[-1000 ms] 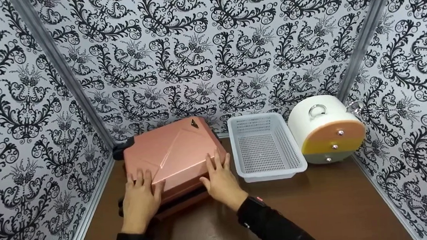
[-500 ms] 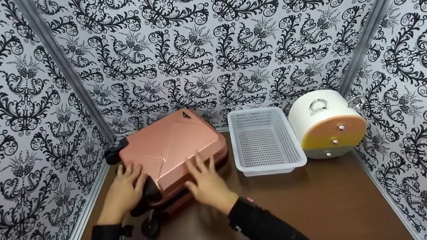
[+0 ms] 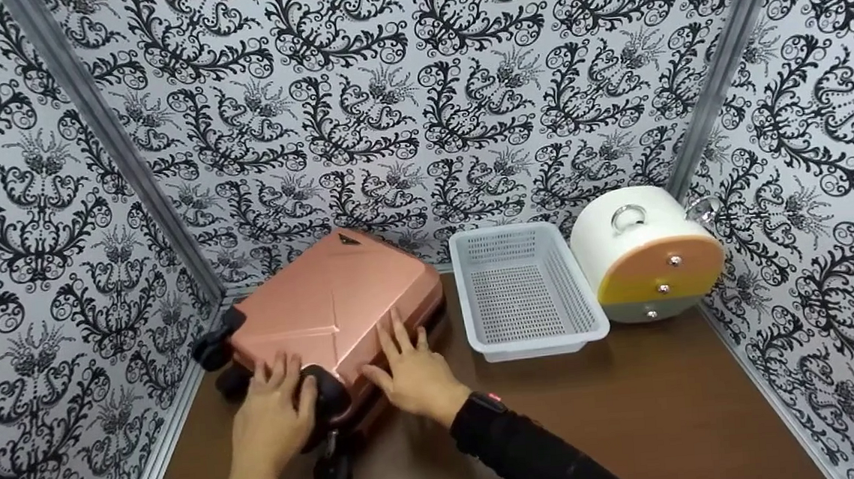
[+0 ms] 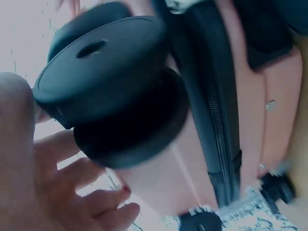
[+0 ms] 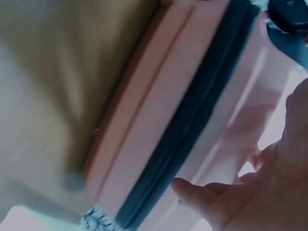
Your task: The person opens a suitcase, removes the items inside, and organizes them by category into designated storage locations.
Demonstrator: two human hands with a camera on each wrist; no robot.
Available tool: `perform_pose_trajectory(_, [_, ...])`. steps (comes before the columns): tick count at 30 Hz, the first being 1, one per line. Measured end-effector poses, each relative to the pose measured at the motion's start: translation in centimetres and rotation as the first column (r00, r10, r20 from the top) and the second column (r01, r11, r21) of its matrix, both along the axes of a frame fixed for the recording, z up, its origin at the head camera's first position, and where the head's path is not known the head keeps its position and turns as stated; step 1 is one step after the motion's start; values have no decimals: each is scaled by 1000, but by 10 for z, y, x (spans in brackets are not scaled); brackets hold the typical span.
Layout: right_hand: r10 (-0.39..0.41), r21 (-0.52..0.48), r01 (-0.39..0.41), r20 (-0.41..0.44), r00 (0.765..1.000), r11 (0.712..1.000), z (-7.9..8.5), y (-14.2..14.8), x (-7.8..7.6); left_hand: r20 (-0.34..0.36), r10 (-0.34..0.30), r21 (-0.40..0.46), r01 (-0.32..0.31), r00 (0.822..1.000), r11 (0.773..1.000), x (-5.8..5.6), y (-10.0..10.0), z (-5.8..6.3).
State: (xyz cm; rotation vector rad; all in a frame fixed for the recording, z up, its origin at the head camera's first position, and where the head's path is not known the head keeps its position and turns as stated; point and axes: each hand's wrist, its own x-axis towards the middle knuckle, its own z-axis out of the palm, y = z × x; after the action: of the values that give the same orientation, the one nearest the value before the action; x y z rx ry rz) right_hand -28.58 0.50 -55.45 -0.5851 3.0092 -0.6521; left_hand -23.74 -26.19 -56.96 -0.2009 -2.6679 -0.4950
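A rose-gold suitcase (image 3: 311,300) lies flat at the left of the table, its black-wheeled end toward the left and the person. My left hand (image 3: 272,415) touches its top beside a black corner piece (image 3: 326,391), fingers extended. Below that corner a wheel (image 3: 332,468) shows. In the left wrist view, a black wheel (image 4: 115,72) fills much of the frame beside the hand. My right hand (image 3: 418,375) rests its spread fingers on the long near edge of the top. In the right wrist view, its thumb is close to the black zipper (image 5: 192,120).
Right of the suitcase stands a pale perforated plastic basket (image 3: 532,345). Beyond it is a white rounded drawer box (image 3: 613,219) with orange, yellow and green drawers and a ring on top. Patterned walls enclose the brown table (image 3: 597,415) at the back and sides.
The suitcase has turned counterclockwise on the table, its wheel end swinging toward the person and its logo corner moving left. My right hand has shifted left with it; a near wheel has come into view.
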Motion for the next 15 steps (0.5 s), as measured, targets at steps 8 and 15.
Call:
perform_pose_trajectory(8, [-150, -99, 143, -70, 986, 985, 15, -11, -7, -297, 26, 128, 13, 955, 992, 17, 10, 25])
perform_pose_trajectory(15, [58, -24, -60, -47, 997, 998, 24, -33, 39, 77, 160, 347, -177, 984, 921, -32, -60, 17])
